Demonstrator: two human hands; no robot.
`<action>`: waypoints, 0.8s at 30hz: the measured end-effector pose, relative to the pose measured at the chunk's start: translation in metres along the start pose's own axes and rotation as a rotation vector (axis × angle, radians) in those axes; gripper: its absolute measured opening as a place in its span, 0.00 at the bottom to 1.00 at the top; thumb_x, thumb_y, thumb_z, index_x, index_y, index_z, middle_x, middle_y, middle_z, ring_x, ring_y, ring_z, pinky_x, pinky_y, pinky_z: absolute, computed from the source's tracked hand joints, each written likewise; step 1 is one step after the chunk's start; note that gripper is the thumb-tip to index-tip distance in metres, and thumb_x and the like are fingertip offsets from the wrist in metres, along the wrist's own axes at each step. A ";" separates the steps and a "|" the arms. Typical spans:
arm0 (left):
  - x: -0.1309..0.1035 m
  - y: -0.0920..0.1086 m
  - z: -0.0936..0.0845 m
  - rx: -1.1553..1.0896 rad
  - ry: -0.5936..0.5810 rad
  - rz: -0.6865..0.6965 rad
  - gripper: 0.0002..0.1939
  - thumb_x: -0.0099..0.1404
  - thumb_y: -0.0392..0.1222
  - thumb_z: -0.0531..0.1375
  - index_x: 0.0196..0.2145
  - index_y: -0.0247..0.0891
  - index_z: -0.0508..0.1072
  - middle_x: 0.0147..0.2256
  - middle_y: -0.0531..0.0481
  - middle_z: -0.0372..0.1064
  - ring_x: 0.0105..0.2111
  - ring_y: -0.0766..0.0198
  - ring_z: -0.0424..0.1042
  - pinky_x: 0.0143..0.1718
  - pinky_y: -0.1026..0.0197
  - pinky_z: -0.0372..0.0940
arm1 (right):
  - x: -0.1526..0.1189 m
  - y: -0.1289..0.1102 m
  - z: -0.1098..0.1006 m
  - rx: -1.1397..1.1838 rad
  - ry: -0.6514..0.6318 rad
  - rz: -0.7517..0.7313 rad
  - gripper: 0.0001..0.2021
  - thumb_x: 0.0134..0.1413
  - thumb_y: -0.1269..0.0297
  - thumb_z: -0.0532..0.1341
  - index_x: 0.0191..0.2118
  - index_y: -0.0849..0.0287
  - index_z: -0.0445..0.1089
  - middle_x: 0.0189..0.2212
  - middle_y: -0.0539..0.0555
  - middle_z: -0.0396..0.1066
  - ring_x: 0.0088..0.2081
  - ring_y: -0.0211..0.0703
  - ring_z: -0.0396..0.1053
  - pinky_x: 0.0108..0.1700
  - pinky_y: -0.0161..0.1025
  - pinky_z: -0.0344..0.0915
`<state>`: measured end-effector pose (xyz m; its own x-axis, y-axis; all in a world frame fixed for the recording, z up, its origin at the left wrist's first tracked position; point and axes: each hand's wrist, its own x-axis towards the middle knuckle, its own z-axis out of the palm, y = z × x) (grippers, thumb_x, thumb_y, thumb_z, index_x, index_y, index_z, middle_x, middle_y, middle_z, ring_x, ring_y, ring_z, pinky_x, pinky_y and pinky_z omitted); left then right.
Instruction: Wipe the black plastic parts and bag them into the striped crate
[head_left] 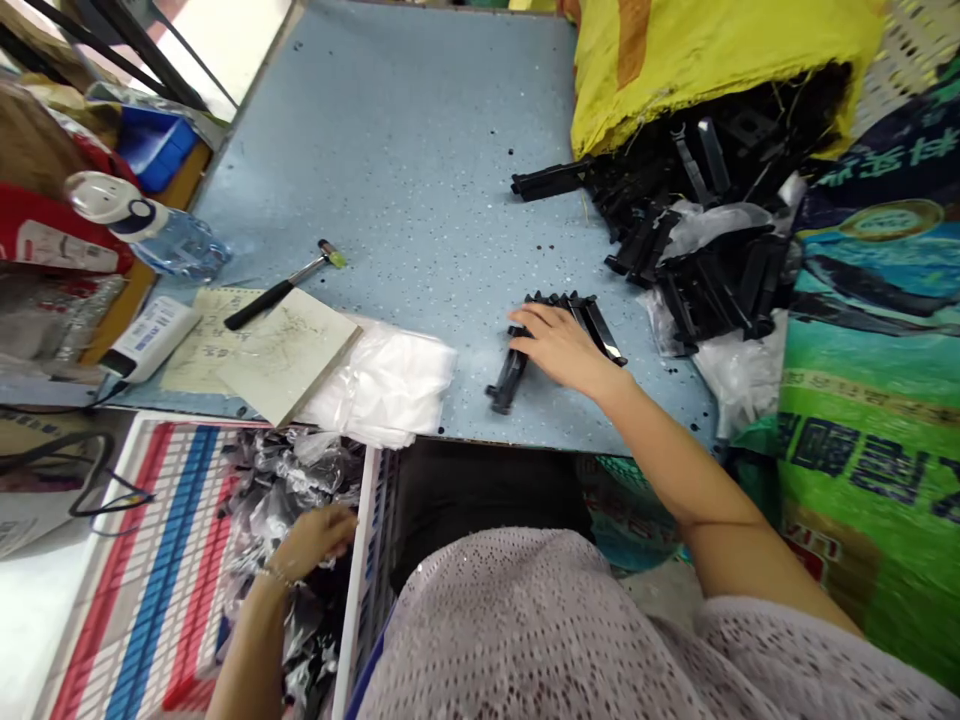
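My right hand (559, 345) is at the front of the blue table, its fingers closed over the upper end of a black plastic part (508, 382), which is slightly blurred. Several similar black parts (596, 325) lie side by side just beyond that hand, partly covered by it. Below the table edge, my left hand (319, 540) is over a striped plastic basket (187, 560), with loosely bent fingers and nothing visible in them. Under it the basket holds many black parts in clear plastic bags (281, 490). A stack of clear bags (390, 385) lies at the table's front edge.
A yellow woven sack (720, 60) spills black parts (705, 250) on the right. Beside it stands a green printed sack (870, 400). To the left are a small hammer (281, 290), a card (292, 355), a white device (150, 340) and a water bottle (165, 235).
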<state>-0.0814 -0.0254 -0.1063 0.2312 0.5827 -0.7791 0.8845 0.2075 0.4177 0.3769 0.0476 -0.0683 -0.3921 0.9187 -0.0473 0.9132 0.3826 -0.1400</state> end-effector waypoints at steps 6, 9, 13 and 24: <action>0.058 0.134 -0.011 -0.001 0.662 0.561 0.16 0.70 0.47 0.55 0.48 0.35 0.72 0.45 0.38 0.74 0.42 0.53 0.75 0.48 0.50 0.70 | -0.014 -0.018 0.008 0.075 -0.074 0.157 0.12 0.67 0.70 0.52 0.47 0.62 0.73 0.43 0.64 0.74 0.47 0.56 0.69 0.45 0.47 0.65; 0.092 0.160 -0.008 0.200 0.791 0.544 0.10 0.68 0.43 0.57 0.36 0.35 0.74 0.41 0.35 0.73 0.45 0.47 0.72 0.48 0.47 0.69 | -0.034 -0.016 0.014 0.471 0.032 0.327 0.12 0.67 0.63 0.54 0.48 0.58 0.72 0.43 0.59 0.74 0.46 0.53 0.71 0.45 0.47 0.67; 0.104 0.145 -0.025 -0.071 0.631 0.583 0.10 0.68 0.44 0.57 0.34 0.38 0.76 0.36 0.45 0.74 0.39 0.58 0.73 0.44 0.56 0.68 | -0.040 -0.032 0.029 1.401 0.110 0.428 0.15 0.62 0.54 0.61 0.50 0.57 0.72 0.42 0.56 0.76 0.42 0.47 0.75 0.45 0.47 0.71; 0.083 0.136 -0.034 -0.653 0.575 0.549 0.14 0.60 0.43 0.65 0.44 0.38 0.73 0.31 0.53 0.73 0.28 0.66 0.72 0.31 0.63 0.69 | 0.056 -0.113 0.064 2.186 -0.105 0.446 0.18 0.49 0.53 0.73 0.39 0.60 0.73 0.34 0.55 0.79 0.34 0.43 0.79 0.37 0.39 0.76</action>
<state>0.0445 0.0778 -0.0988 0.1567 0.9785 -0.1341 0.2831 0.0855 0.9553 0.2450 0.0495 -0.1182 -0.3286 0.8535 -0.4044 -0.5514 -0.5210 -0.6516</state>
